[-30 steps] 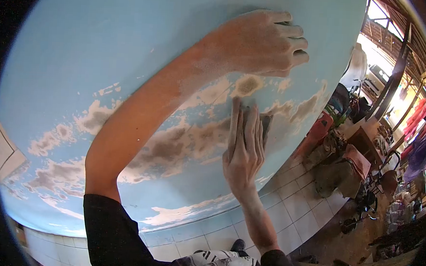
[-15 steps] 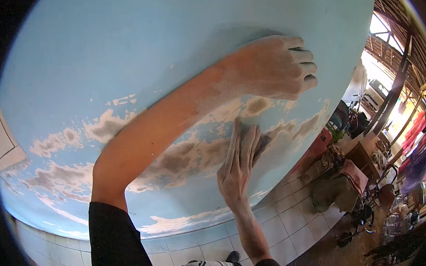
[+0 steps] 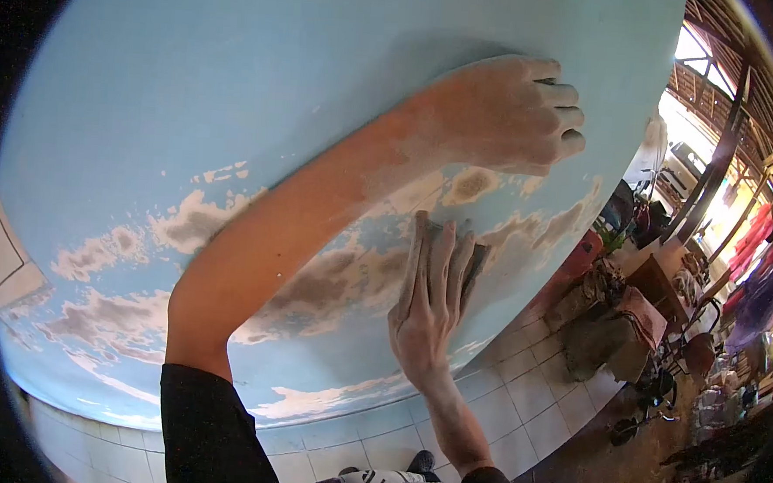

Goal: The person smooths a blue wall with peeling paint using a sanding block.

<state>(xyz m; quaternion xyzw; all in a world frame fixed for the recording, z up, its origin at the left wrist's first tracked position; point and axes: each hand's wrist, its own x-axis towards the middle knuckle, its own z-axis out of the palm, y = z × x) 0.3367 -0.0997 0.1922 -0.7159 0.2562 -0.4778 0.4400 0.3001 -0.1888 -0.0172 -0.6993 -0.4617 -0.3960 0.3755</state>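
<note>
A large light blue painted panel (image 3: pixel 238 76) fills most of the view, with worn beige and grey-brown patches (image 3: pixel 332 282) across its lower part. My left forearm reaches over it, and my left hand (image 3: pixel 520 117) rests against the blue area at upper right. Its fingers are curled; the palm side is hidden. Below it, my right hand (image 3: pixel 431 301) presses on the panel with long, slightly parted fingers. A dark grey sheet that looks like sandpaper (image 3: pixel 478 262) shows beneath and beside those fingers. Pale dust coats both hands.
A tiled floor (image 3: pixel 519 388) runs below the panel. To the right are a brown box (image 3: pixel 655 286), a pink cloth (image 3: pixel 643 316), several cluttered items and hanging clothes (image 3: pixel 756 278). Wooden roof beams (image 3: pixel 735 94) rise at upper right. My shoe (image 3: pixel 423 463) shows at the bottom.
My right hand has shifted slightly left on the panel, its fingers a little more parted. The left hand sits slightly further right, still curled. The view has shifted a little.
</note>
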